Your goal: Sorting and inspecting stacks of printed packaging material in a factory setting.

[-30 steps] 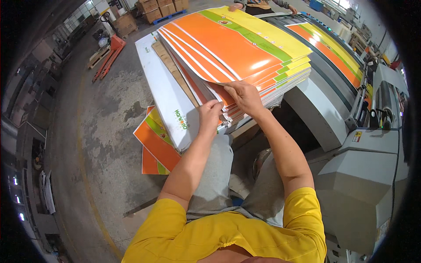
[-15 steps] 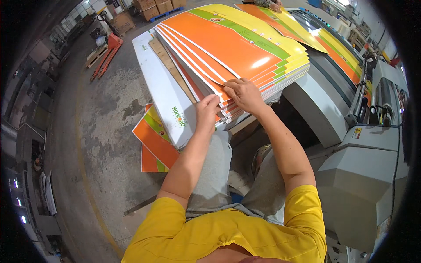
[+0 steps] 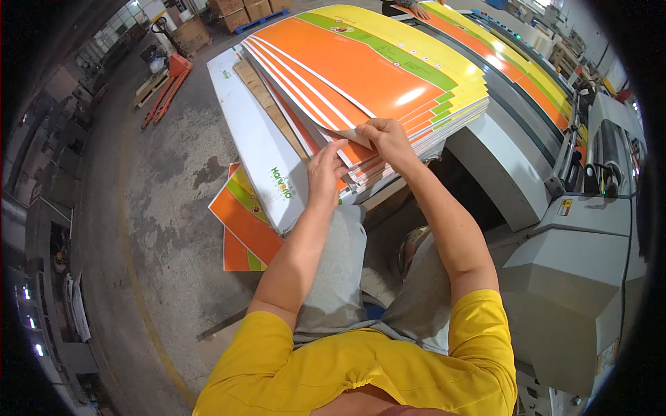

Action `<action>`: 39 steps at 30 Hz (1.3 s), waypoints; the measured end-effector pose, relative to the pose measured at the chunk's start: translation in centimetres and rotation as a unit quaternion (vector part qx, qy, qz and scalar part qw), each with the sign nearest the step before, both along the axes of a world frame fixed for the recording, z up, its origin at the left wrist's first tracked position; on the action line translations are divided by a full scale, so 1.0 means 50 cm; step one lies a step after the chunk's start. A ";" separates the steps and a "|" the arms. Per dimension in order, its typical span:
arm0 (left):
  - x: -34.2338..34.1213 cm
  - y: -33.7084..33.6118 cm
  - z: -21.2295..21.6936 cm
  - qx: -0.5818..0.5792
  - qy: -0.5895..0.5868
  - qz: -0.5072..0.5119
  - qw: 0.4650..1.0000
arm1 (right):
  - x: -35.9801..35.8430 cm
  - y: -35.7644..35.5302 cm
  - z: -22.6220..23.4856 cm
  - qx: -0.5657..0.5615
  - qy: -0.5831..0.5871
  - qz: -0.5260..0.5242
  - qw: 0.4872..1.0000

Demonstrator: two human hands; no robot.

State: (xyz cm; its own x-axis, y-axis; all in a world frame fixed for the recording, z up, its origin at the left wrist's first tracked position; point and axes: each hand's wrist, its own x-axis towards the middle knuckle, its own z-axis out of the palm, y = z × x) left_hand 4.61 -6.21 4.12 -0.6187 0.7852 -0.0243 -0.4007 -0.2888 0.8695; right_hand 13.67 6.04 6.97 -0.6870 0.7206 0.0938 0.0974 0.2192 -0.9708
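At far left, an orange pallet truck (image 3: 166, 87) stood on the floor; nearer, loose printed sheets (image 3: 239, 222) lay there. Next came a white board (image 3: 243, 118), then the person's left hand (image 3: 325, 173), its fingers loosely parted just beside the stack's near corner; whether they touched it, I could not tell. The stack of orange, green and yellow sheets (image 3: 361, 69) lay ahead of both hands, its long axis seemingly running from far left to near right. The right hand (image 3: 390, 144), the nearer to the curled edge, pinched an upper sheet narrowly between fingers and thumb. Further right, a co-worker's hand (image 3: 419, 10) rested by a printed sheet (image 3: 479, 52) on a grey machine (image 3: 510, 173). Half a second earlier, that sheet slanted between stack and machine; now it lay flat, and the left fingers had loosened.
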 end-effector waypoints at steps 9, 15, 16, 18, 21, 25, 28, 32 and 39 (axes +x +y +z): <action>-0.008 0.000 -0.015 -0.004 0.017 0.012 1.000 | 0.001 -0.035 -0.010 0.428 0.092 -0.031 0.898; -0.020 0.007 -0.046 0.000 0.045 0.005 0.999 | -0.015 -0.007 0.022 -0.117 0.225 -0.080 0.964; -0.019 0.006 -0.044 -0.004 0.039 0.003 0.999 | -0.014 -0.009 0.030 -0.094 0.238 -0.088 0.963; -0.016 0.005 -0.036 -0.008 0.034 0.000 0.999 | -0.012 -0.013 0.039 -0.046 0.263 -0.104 0.958; -0.004 0.006 -0.015 -0.012 -0.001 0.044 0.999 | -0.013 -0.028 0.013 0.368 0.110 -0.078 0.920; -0.011 0.004 -0.023 0.013 -0.003 0.030 0.999 | -0.003 -0.028 0.005 0.347 -0.036 0.000 0.937; -0.001 0.002 -0.009 0.013 -0.032 0.045 0.998 | 0.007 -0.026 0.002 0.363 0.014 -0.008 0.931; -0.004 0.005 -0.013 0.009 -0.026 0.044 0.999 | 0.011 -0.036 0.002 0.407 0.040 -0.017 0.912; -0.012 0.000 -0.017 0.008 -0.024 0.045 0.999 | 0.009 -0.046 0.003 0.463 -0.040 0.016 0.885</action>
